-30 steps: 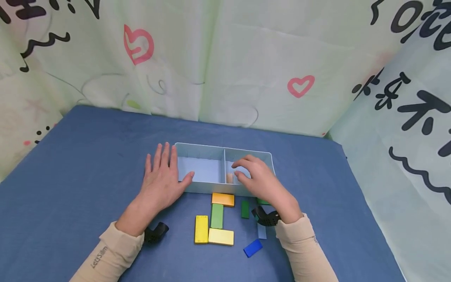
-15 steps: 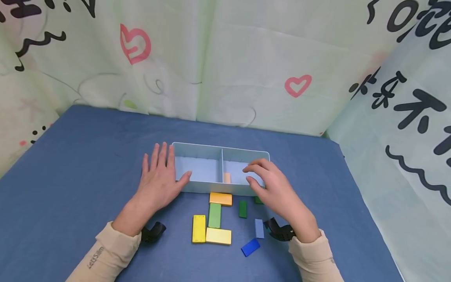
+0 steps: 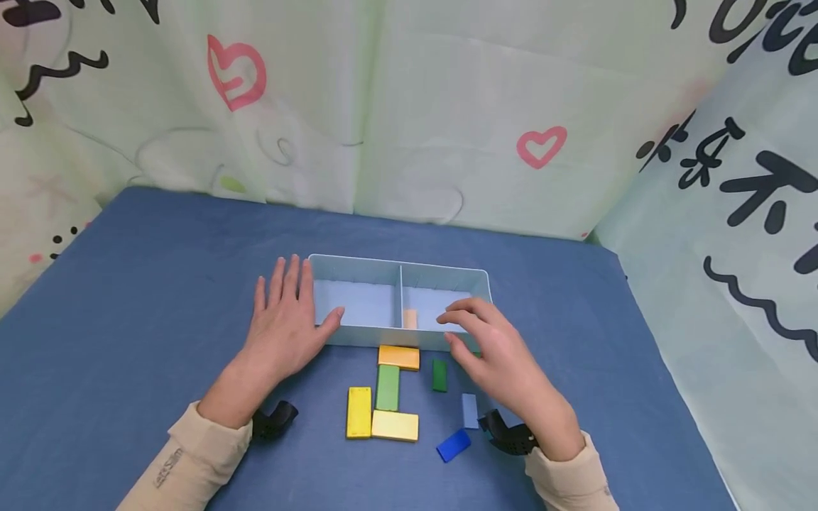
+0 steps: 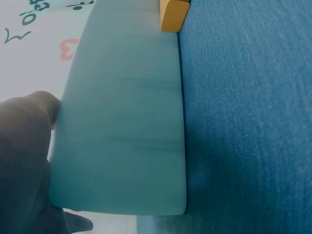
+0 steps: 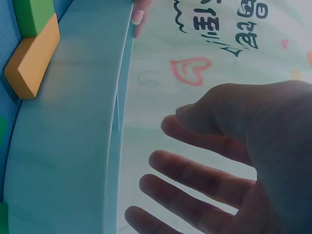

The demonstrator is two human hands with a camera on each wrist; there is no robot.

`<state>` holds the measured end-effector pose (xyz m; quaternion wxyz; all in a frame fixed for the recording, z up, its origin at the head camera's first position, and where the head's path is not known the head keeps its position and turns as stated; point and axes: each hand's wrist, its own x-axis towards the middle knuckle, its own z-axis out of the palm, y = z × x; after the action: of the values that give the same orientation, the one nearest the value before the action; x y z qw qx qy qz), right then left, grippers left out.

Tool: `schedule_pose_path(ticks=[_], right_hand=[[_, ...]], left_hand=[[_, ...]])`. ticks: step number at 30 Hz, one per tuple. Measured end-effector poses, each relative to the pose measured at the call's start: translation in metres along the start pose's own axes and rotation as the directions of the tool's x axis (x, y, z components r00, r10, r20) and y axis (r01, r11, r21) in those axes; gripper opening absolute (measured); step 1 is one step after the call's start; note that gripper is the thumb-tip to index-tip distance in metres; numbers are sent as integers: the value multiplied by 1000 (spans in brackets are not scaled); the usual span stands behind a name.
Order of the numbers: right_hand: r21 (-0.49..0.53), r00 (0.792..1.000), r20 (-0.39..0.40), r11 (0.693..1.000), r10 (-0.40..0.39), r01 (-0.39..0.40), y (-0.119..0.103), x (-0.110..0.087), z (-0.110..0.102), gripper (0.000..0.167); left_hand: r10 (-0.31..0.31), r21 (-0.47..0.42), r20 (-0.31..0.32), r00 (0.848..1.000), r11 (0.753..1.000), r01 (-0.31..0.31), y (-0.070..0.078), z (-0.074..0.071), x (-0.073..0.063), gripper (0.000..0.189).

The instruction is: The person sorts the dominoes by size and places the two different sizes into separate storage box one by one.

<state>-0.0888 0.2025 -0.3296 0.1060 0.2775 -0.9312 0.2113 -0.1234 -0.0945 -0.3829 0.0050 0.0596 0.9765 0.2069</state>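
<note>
Right hand (image 3: 497,356) has backed off right and nearer, away from the peach block (image 3: 410,320); thumb-index gap slightly wider. Light blue block (image 3: 469,411), partly behind the black wrist mount (image 3: 509,434) at first, now practically fully visible. Far-right dark green block (image 3: 476,354) mostly hidden by the hand now.
</note>
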Motion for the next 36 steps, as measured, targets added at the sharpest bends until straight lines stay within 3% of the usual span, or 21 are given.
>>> schedule_pose_path(ticks=[12,17,22,28,36], right_hand=[[53,992,28,991,-126,124,-12,8,6,21],[63,971,150,982,-185,177,-19,7,16,19],[56,943,279,983,-183,174,-25,2,26,21],[-22,939,305,984,-160,174,-28,2,35,27],[-45,916,376,985,-139,167,-28,-4,45,32]], left_hand=[[-11,-5,24,1000,1000,11,-1,-6,3,93],[-1,-20,21,1000,1000,1,-1,-6,3,93],[3,-30,32,999,1000,-2,0,-5,1,93],[1,-43,21,1000,999,-1,-1,-5,1,92],[3,-53,27,1000,999,-2,-2,-1,-2,92]])
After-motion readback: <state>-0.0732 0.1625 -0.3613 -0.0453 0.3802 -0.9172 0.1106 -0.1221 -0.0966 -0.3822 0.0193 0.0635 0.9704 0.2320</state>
